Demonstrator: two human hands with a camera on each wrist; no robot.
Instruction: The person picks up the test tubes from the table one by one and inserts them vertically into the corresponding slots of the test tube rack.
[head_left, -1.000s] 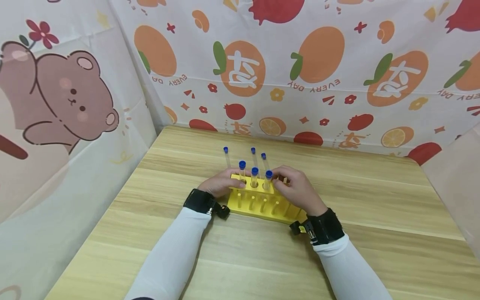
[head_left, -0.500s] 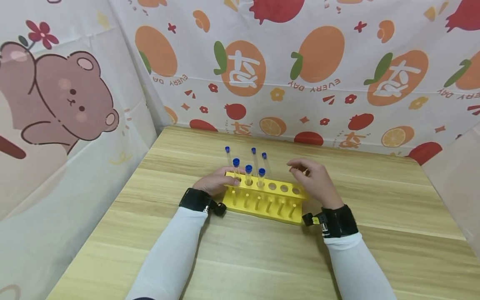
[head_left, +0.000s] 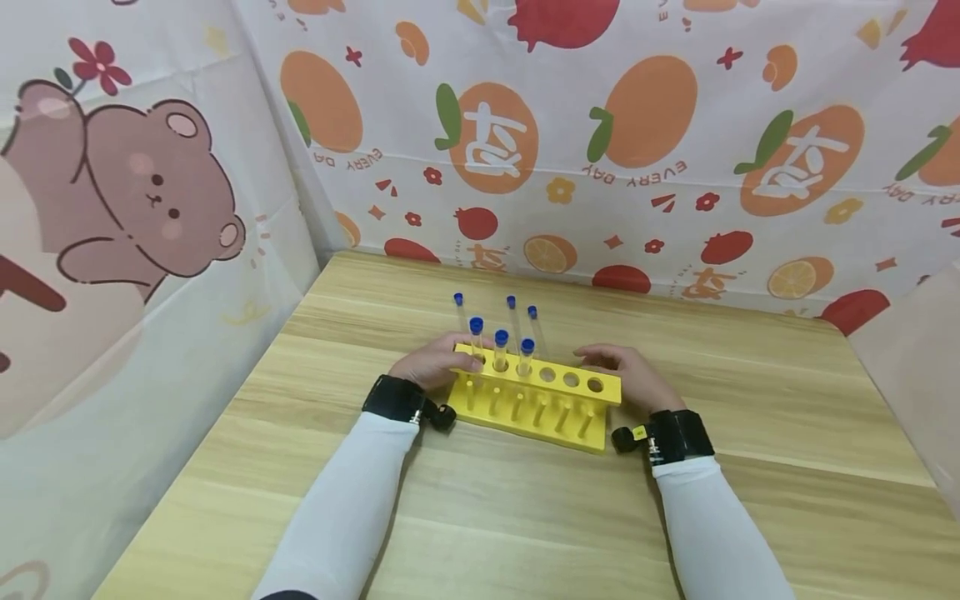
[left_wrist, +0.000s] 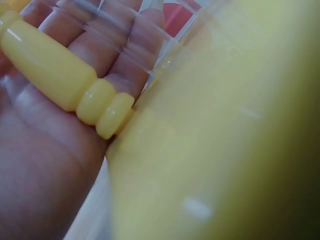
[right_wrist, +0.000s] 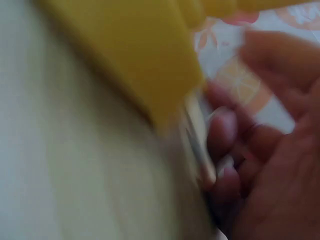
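A yellow test tube rack (head_left: 534, 425) stands on the wooden table. Its three left holes hold upright clear test tubes with blue caps (head_left: 501, 337). My left hand (head_left: 427, 362) grips the left end of the rack, thumb on the top board. The left wrist view shows its palm behind a turned yellow post (left_wrist: 55, 70), with clear tubes in front of the fingers. Beside the rack's right end is my right hand (head_left: 633, 379), partly hidden by it. In the right wrist view its fingers (right_wrist: 222, 130) are loosely bent near the yellow end; whether they touch it is unclear.
Three more blue-capped tubes (head_left: 511, 302) lie on the table (head_left: 750, 400) behind the rack. A fruit-print cloth (head_left: 570, 117) hangs at the back edge, and a bear-print cloth (head_left: 150, 200) hangs on the left.
My right hand has left the third tube, moved right, and lowered beside the rack's right end. The rack has shifted slightly left, with my left hand still gripping it.
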